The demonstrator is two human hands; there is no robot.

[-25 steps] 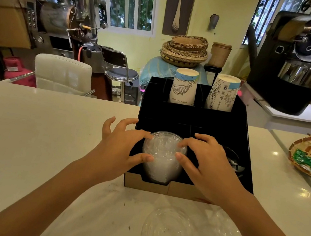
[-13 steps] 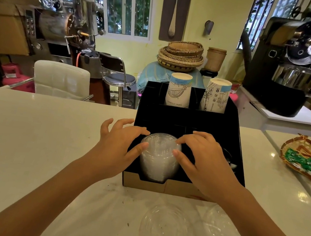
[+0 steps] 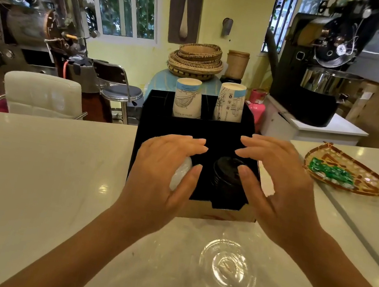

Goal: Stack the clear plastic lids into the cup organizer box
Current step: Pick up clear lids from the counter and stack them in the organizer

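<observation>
Looking across the pale glossy stone counter (image 3: 27,179), we find the black cardboard cup organizer box (image 3: 225,134) standing at the middle of its far edge, the largest thing we have to deal with. Two printed paper cup stacks (image 3: 187,98) stand upright in its rear compartments. At the counter's right edge lies a woven boat-shaped tray (image 3: 377,184) holding green packets, well apart from the box.

Our left hand (image 3: 167,164) is spread over the front left compartment, palm down, fingers and thumb curved on the stack of clear plastic lids (image 3: 179,173) that sits inside it; only a pale sliver of the stack shows under the palm. Our right hand (image 3: 280,181) hovers open over the front right compartment, fingers splayed and holding nothing, just above a stack of black plastic lids (image 3: 228,175).

We judge the task mostly done: the main stack is already in the box and seems to need only a final press to seat it. What remains is the loose clear domed lid (image 3: 228,266) lying on the counter near its front edge, between our forearms. More clear plastic may lie around it, but the glare makes that hard to tell.
</observation>
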